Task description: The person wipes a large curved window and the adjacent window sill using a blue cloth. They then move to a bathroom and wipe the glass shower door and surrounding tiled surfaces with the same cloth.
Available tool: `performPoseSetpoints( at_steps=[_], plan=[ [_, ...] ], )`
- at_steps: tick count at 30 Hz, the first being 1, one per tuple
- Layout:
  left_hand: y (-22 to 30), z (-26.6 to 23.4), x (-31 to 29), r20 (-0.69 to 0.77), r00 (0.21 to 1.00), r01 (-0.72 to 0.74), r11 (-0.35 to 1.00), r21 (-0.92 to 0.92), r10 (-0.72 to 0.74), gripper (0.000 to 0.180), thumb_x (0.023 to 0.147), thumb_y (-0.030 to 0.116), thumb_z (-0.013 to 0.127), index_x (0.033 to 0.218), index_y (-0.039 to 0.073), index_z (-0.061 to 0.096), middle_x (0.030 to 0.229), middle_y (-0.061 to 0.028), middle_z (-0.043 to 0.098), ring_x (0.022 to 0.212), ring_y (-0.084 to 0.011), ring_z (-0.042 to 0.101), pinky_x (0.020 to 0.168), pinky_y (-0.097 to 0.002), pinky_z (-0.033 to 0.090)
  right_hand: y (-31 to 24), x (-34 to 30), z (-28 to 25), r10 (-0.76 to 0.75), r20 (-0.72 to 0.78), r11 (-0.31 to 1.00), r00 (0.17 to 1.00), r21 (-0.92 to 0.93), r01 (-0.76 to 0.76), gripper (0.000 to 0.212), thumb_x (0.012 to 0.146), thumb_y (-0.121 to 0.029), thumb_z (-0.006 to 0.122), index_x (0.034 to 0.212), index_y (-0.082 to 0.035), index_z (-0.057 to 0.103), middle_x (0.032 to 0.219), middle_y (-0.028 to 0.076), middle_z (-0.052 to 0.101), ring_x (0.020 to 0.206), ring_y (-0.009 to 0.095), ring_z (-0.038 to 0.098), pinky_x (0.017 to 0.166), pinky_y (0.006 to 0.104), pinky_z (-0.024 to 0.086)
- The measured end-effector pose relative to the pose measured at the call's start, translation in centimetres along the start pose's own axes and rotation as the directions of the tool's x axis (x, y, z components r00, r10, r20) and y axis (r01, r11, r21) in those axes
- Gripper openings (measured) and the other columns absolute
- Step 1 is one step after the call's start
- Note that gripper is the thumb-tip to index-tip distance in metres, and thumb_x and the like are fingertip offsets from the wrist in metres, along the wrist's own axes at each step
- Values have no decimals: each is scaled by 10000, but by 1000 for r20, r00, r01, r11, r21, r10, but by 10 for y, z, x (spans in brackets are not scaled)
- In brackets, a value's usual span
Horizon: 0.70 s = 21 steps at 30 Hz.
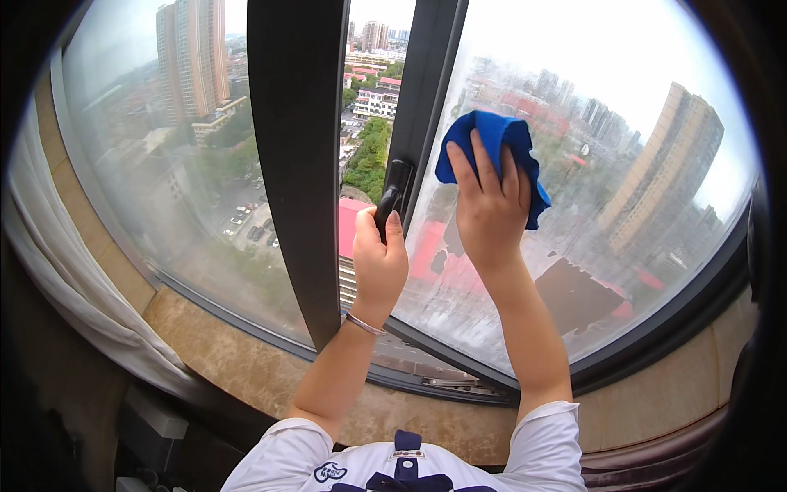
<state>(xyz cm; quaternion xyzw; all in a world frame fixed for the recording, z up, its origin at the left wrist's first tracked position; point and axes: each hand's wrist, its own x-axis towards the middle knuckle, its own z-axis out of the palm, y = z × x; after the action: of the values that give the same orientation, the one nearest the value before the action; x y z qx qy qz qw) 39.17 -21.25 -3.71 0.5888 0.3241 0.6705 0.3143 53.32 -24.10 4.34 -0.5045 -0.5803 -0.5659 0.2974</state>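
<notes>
My left hand (381, 254) is closed around the black window handle (394, 190) on the frame of a casement window that stands ajar. A bracelet circles that wrist. My right hand (489, 201) presses a blue cloth (502, 135) to the right window pane (566, 205), fingers spread over it. The cloth is bunched, and its edges stick out past my fingertips. Cloudy streaks and wet-looking smears cover the glass, mostly low down and below the cloth. A patchy brown area shows behind the lower part of the pane.
A thick dark window post (295, 164) divides this sash from a hazy fixed pane (188, 180) at left. Below runs a tan stone sill (246, 361), with a metal hinge arm (455, 384) by the sash's bottom. A white curtain (74, 262) hangs at far left. Buildings and trees lie far below outside.
</notes>
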Motion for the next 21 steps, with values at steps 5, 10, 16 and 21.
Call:
performPoseSetpoints(
  at_steps=[5, 10, 16, 21],
  plan=[
    [-6, -1, -2, 82, 996, 21, 999, -47, -17, 205, 1040, 195, 516, 1035, -9, 495, 713, -73, 541, 602, -162, 523, 557, -329, 430, -14, 44, 1, 77, 21, 874, 997, 480, -77, 527, 811, -9, 652, 1313, -168, 635, 1418, 66, 560, 1126, 369, 564, 1000, 437, 450],
    [-4, -1, -2, 81, 996, -43, 998, -35, 46, 192, 1034, 171, 513, 1064, -16, 487, 751, -150, 584, 632, -276, 581, 584, -385, 454, -32, -8, 12, -70, 131, 895, 989, 447, 4, 508, 793, -12, 625, 1282, -141, 657, 1467, 31, 509, 1109, 365, 533, 964, 435, 484],
    [-9, -2, -2, 61, 990, -124, 990, -60, 128, 189, 1029, 150, 503, 1091, -25, 475, 797, -193, 608, 689, -353, 611, 619, -422, 471, -23, -11, 2, -390, 83, 807, 917, 511, 296, 505, 799, -41, 646, 1278, -199, 631, 1462, 16, 508, 1169, 339, 503, 954, 402, 464],
    [1, -4, -4, 151, 988, 13, 1000, 15, -15, 185, 1028, 149, 499, 1092, -24, 478, 806, -175, 594, 690, -312, 598, 630, -408, 474, -3, 38, 9, -277, 121, 946, 953, 207, 249, 488, 849, -8, 592, 1299, -186, 658, 1449, 13, 543, 1283, 329, 486, 995, 412, 424]
  ],
)
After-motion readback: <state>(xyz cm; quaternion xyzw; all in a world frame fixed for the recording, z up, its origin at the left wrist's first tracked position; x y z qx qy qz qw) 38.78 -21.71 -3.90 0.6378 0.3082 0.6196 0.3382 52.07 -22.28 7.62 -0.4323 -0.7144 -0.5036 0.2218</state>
